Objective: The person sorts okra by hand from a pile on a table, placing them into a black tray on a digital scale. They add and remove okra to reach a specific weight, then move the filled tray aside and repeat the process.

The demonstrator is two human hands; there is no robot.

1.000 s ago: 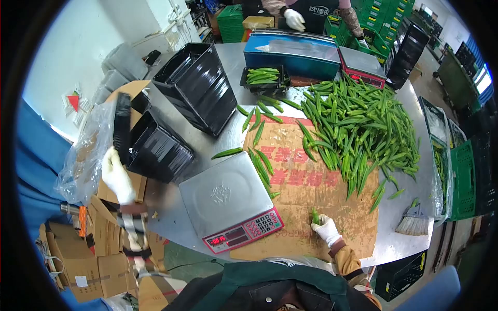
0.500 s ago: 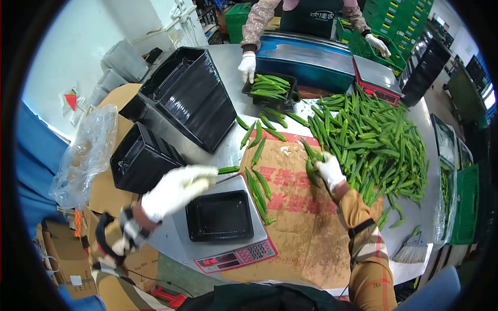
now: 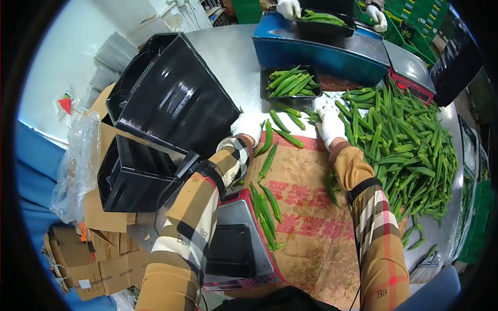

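Stacked black trays [image 3: 179, 93] occupied the left edge of the bench [image 3: 231, 46]. A scale [image 3: 263, 256] near the bench's near left corner carried one black tray [image 3: 228, 251]. The gloved left hand [image 3: 247, 127] was just beside loose okra [image 3: 266, 139]; its opening and hold could not be determined. The gloved right hand [image 3: 330, 124], fingers forward, its hold likewise indeterminate, was beside the okra heap [image 3: 410, 150] toward the bench's right edge.

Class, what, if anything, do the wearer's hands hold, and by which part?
Cannot be told: the left hand is beside loose okra pods, the right hand beside the okra heap; neither shows a clear grip.
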